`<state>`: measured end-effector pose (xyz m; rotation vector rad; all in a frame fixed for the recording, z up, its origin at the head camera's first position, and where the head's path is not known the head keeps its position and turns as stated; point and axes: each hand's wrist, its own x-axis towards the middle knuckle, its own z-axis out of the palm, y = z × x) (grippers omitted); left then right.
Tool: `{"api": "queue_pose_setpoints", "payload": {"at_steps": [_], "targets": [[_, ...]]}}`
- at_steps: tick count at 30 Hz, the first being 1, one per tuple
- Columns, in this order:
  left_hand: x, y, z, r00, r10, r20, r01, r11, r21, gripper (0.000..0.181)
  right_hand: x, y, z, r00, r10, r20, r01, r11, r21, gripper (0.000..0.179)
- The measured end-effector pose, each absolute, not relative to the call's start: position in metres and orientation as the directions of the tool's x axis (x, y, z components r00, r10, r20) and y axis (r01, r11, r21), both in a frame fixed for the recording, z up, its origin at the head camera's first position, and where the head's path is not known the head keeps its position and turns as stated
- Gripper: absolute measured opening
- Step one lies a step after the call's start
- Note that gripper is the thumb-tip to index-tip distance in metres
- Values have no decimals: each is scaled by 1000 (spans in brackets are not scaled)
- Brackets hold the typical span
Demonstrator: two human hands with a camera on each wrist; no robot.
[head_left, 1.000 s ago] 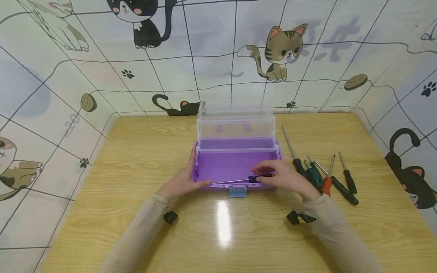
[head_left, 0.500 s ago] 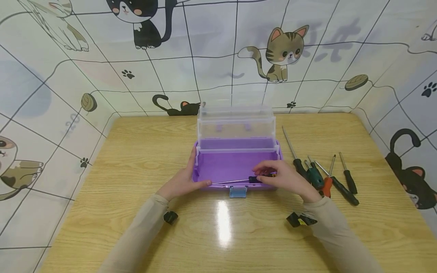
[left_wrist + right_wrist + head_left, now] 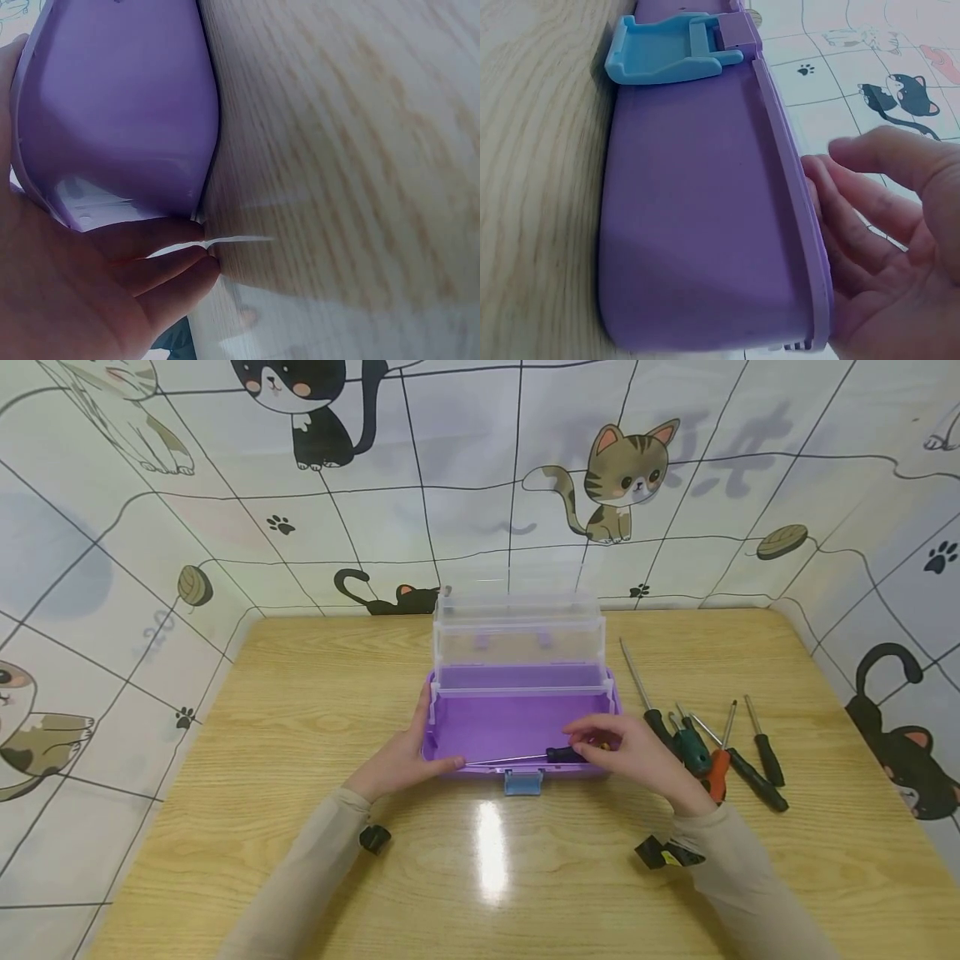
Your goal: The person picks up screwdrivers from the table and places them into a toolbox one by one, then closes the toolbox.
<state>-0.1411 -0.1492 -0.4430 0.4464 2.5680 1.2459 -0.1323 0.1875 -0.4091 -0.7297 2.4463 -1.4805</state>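
Observation:
A purple toolbox stands on the table with its clear lid raised. Inside, along the front wall, lies a screwdriver with a black handle and a thin shaft pointing left. My left hand holds the box's left front corner, thumb on the front rim; the left wrist view has its fingers against the end wall. My right hand hovers over the box's right front part, by the handle's end. In the right wrist view, thumb and fingers stand apart with nothing between them.
Right of the box lie several screwdrivers: a long one with a black handle, a green-handled one, an orange-handled one and more black ones. A blue latch hangs down at the box's front. A cat-patterned backdrop surrounds the table.
My right hand has drawn slightly to the right, away from the screwdriver's handle, baring more of its end. The screwdriver stays in the box. My left hand has not moved.

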Motion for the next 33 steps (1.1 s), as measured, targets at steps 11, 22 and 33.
{"api": "queue_pose_setpoints", "payload": {"at_steps": [11, 22, 33], "targets": [[-141, -149, -444, -923, 374, -94, 159, 590, 792, 120, -117, 195, -385, -919, -361, 161, -301, 377, -876, 19], [-140, -149, -444, -919, 381, -98, 163, 595, 787, 119, -111, 208, -387, -937, -246, 249, -338, 448, -828, 24], [-140, -150, -445, -919, 382, -96, 164, 593, 788, 118, -123, 234, -419, -960, -97, 263, -275, 509, -815, 26]]}}
